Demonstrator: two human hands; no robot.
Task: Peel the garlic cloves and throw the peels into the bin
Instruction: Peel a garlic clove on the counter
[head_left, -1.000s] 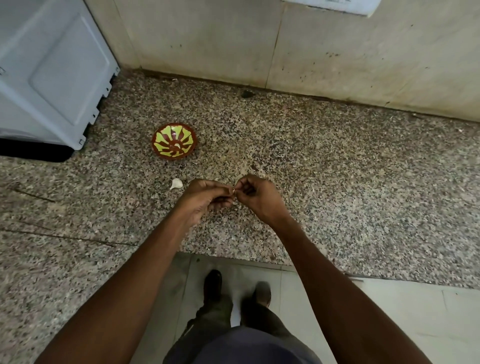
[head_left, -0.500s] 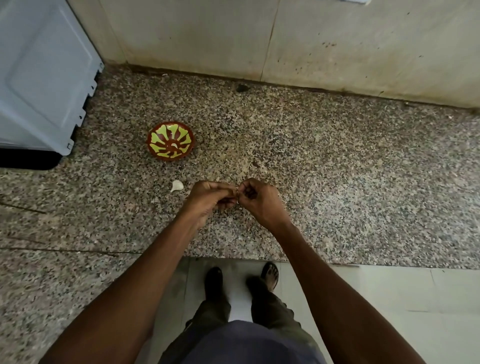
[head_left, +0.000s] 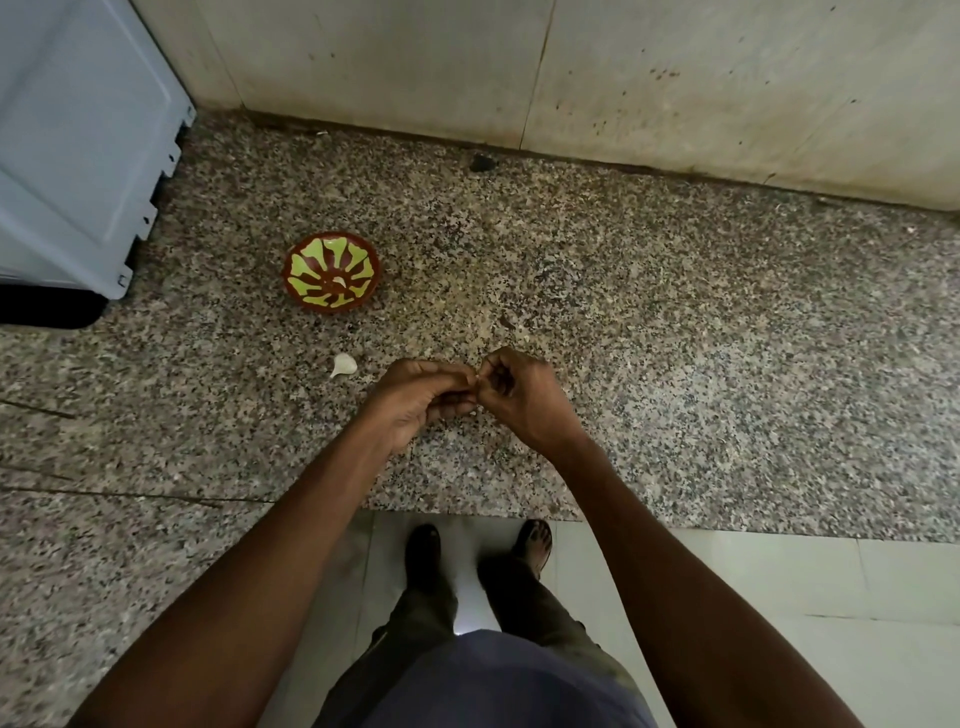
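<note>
Speckled granite counter (head_left: 675, 338), grey-brown w/ black flecks, polished, is seen from above; cream tiled wall (head_left: 675, 78) w/ dark specks is met at the back edge. Pale blue-grey appliance (head_left: 78, 145), smooth panel w/ notched edge, is set at far left. Small round bowl (head_left: 331, 272), glossy brown w/ yellow-green petal pattern, is placed on the counter; a pale bit is seen at its centre, identity cannot be told. One whole garlic clove (head_left: 344, 365), off-white, teardrop-shaped, papery, is lying on the granite betw. bowl and hands, just beside the left hand, apart from it.

Left hand (head_left: 415, 397) and right hand (head_left: 519, 397) are held together above the counter, fingertips meeting. Fingers of both are curled and a small pale clove piece (head_left: 477, 375) is pinched betw. them; mostly hidden, only a sliver visible.

Glossy white floor tiles (head_left: 727, 582) and the person's feet are seen below the counter edge.

Vs. 0.5 s ago: hands kept in same pinch, no separation; loose clove and bowl unmoved on the counter. Camera view is shifted slightly, more of the right foot is shown.
</note>
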